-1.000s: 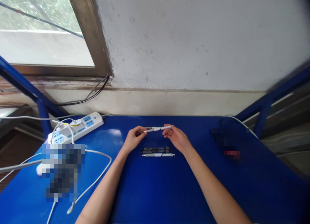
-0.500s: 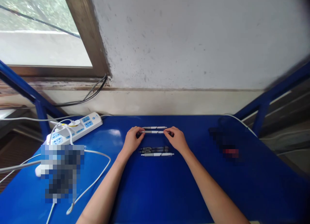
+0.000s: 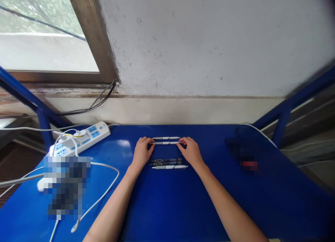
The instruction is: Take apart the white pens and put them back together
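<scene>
Blue tabletop (image 3: 167, 207) runs out before me to a stained white wall (image 3: 209, 43), with a window (image 3: 44, 29) at the upper left. Far left on the table lies a white power strip (image 3: 81, 138) with blue sockets, and white cables (image 3: 104, 189) loop away from it across the surface toward me.

My left hand (image 3: 141, 153) rests palm down near the far middle of the table, its fingertips closed on the left end of a white pen (image 3: 165, 143). That pen lies flat and crosswise on the table, stretched between my two hands. Just beyond it, nearer the wall, a second white pen (image 3: 166, 138) lies parallel, close beside the first; I cannot tell whether my fingers touch it. Nearer to me, between my wrists, lie a dark pen (image 3: 166, 161) and a grey-and-white pen (image 3: 170, 167), side by side and parallel to the others, apart from my fingers.

My right hand (image 3: 191, 152) mirrors the left, palm down, fingertips pinching the right end of the same white pen.

Further right a blurred dark patch sits on the table, and a blue frame rail (image 3: 295, 106) rises at the edge.
</scene>
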Demonstrator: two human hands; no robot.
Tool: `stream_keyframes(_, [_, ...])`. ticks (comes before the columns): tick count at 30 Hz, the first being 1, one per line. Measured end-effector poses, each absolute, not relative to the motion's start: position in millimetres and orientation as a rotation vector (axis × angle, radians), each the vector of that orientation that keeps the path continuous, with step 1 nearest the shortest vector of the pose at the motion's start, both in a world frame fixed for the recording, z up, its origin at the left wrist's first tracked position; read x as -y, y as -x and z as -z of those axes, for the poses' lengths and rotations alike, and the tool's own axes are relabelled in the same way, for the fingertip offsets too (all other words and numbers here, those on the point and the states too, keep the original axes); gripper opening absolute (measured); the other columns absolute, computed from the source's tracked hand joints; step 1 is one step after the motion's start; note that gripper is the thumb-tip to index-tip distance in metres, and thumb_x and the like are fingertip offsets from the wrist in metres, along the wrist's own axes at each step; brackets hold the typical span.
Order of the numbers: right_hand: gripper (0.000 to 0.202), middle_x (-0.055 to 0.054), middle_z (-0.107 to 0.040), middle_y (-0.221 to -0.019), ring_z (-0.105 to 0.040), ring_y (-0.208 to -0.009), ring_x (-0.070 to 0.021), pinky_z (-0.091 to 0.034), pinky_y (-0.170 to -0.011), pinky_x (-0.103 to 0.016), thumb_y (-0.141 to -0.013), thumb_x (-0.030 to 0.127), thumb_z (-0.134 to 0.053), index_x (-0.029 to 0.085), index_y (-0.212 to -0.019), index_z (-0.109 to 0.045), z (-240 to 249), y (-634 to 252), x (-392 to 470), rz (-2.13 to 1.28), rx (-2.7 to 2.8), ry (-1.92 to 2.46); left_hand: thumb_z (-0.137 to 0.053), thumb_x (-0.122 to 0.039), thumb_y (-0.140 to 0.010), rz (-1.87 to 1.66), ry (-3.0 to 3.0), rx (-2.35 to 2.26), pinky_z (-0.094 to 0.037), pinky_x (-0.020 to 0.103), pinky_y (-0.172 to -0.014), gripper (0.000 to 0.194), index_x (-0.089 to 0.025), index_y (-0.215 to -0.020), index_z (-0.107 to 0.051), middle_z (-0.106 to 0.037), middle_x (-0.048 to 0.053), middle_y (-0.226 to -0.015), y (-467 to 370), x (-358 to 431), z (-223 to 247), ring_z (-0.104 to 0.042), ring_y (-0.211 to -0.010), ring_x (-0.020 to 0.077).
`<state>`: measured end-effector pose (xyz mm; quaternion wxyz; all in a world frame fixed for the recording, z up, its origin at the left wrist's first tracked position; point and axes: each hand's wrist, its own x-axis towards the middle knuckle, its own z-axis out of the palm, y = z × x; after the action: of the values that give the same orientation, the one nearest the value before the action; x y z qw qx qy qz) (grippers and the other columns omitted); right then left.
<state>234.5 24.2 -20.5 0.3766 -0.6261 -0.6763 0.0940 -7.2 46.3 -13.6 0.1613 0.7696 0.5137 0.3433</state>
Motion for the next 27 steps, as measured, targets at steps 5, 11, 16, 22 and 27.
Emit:
stream_keyframes(5, [0.008, -0.007, -0.062, -0.082, -0.058, -0.077, -0.0232, -0.047, -0.074, -0.038, -0.083, 0.028, -0.058, 0.021, -0.085, -0.063, 16.6, -231.7, -22.9, -0.269, 1.686, 1.556, -0.056, -0.016, -0.084, -1.023, -2.141, -1.492, -0.043, 0.034, -0.078, 0.013, -0.021, -0.09, -0.066, -0.06, 0.005, -0.084, 7.0, -46.0, 15.1, -0.053, -0.084, 0.0217])
stream_keyframes(11, [0.011, -0.006, -0.059, -0.081, -0.056, -0.073, -0.0205, -0.046, -0.07, -0.035, -0.086, 0.028, -0.054, 0.022, -0.08, -0.061, 5.9, -229.7, -19.8, -0.318, 1.698, 1.508, -0.054, -0.02, -0.085, -1.076, -2.113, -1.519, -0.043, 0.032, -0.076, 0.012, -0.021, -0.09, -0.065, -0.058, 0.005, -0.083, 5.6, -44.3, 11.7, -0.053, -0.083, 0.0211])
stream_keyframes(16, [0.015, -0.003, -0.06, -0.077, -0.056, -0.071, -0.0179, -0.044, -0.068, -0.031, -0.087, 0.03, -0.055, 0.023, -0.076, -0.061, -7.1, -225.3, -10.8, -0.619, 1.992, 1.302, -0.049, -0.028, -0.089, -1.072, -2.102, -1.479, -0.037, 0.027, -0.063, 0.018, -0.02, -0.081, -0.063, -0.052, 0.001, -0.068, 1.8, -39.4, 3.4, -0.049, -0.065, 0.016])
stream_keyframes(22, [0.007, -0.003, -0.06, -0.081, -0.056, -0.084, -0.02, -0.044, -0.074, -0.032, -0.081, 0.029, -0.066, 0.023, -0.078, -0.064, -5.2, -218.5, -4.4, -0.705, 2.16, 1.223, -0.046, -0.036, -0.09, -0.845, -2.157, -1.283, -0.028, 0.026, -0.055, 0.032, -0.019, -0.067, -0.061, -0.052, -0.001, -0.056, -2.0, -29.1, -3.4, -0.043, -0.053, 0.0125])
stream_keyframes(27, [0.012, -0.002, -0.058, -0.076, -0.055, -0.079, -0.0187, -0.043, -0.072, -0.031, -0.086, 0.028, -0.06, 0.022, -0.075, -0.062, -0.2, -216.0, -3.7, -0.633, 2.092, 1.257, -0.045, -0.045, -0.089, -0.744, -2.188, -1.312, -0.025, 0.026, -0.053, 0.04, -0.02, -0.061, -0.062, -0.056, 0.001, -0.056, -2.3, -25.6, -4.4, -0.044, -0.052, 0.0131])
